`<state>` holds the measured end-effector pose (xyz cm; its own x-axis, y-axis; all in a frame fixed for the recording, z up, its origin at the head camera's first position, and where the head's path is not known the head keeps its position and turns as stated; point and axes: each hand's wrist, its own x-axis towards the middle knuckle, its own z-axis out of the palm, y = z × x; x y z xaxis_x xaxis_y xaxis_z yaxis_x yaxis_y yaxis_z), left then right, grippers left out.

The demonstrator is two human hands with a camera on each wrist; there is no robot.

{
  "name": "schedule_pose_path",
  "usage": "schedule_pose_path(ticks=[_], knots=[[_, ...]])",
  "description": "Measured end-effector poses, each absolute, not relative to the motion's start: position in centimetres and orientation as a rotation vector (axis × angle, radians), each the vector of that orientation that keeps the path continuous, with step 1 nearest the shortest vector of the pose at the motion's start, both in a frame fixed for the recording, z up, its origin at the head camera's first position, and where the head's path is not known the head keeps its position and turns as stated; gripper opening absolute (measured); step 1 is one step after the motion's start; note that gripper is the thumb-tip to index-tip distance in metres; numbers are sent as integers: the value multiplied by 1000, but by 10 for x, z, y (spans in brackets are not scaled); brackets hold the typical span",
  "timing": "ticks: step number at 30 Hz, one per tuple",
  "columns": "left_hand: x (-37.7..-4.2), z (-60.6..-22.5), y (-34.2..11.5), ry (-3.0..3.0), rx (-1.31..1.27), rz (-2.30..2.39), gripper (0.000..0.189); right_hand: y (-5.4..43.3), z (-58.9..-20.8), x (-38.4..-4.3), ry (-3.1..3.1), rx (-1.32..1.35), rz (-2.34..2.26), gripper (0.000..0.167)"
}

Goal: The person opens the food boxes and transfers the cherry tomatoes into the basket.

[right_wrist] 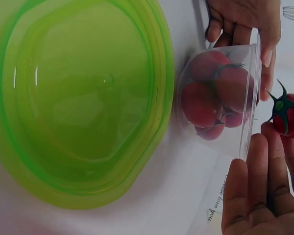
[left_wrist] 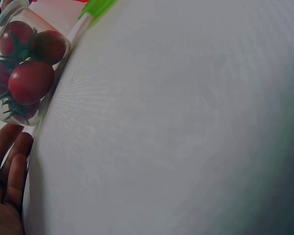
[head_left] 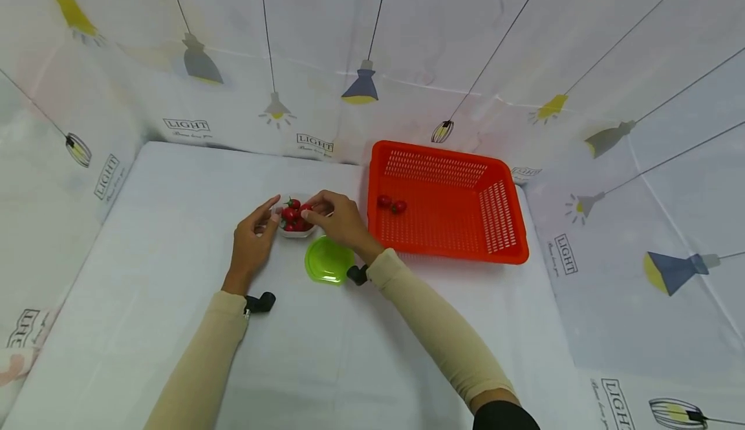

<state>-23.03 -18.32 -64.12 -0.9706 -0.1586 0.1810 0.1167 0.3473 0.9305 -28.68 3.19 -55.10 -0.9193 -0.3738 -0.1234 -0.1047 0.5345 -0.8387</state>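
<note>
Several red tomatoes (right_wrist: 201, 104) with green stems fill a small clear plastic tub (head_left: 297, 233) on the white table. My right hand (head_left: 342, 222) pinches one more small tomato (right_wrist: 290, 115), green stem showing, at the tub's rim. At the tub's left side is my left hand (head_left: 251, 244), its fingers loosely extended right at the wall; the left wrist view shows fingers (left_wrist: 17, 178) close beside the tub's base. A translucent green lid (head_left: 328, 260) lies on the table just in front of the tub, under my right wrist.
To the right stands a red perforated plastic basket (head_left: 448, 220), with two tomatoes (head_left: 398, 207) near its left wall. White sheeting printed with hanging lamps (head_left: 361, 84) rises behind and beside the table (head_left: 180, 223).
</note>
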Motion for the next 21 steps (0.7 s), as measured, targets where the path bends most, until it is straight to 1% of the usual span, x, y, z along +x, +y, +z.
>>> schedule_pose_path(ticks=[9, 21], knots=[[-231, -639, -183, -2380, 90, -1637, 41, 36, -546, -295, 2528, -380, -1361, 16], [-230, -638, -186, -2399, 22, -1660, 44, 36, -534, -298, 2546, -399, -1327, 21]])
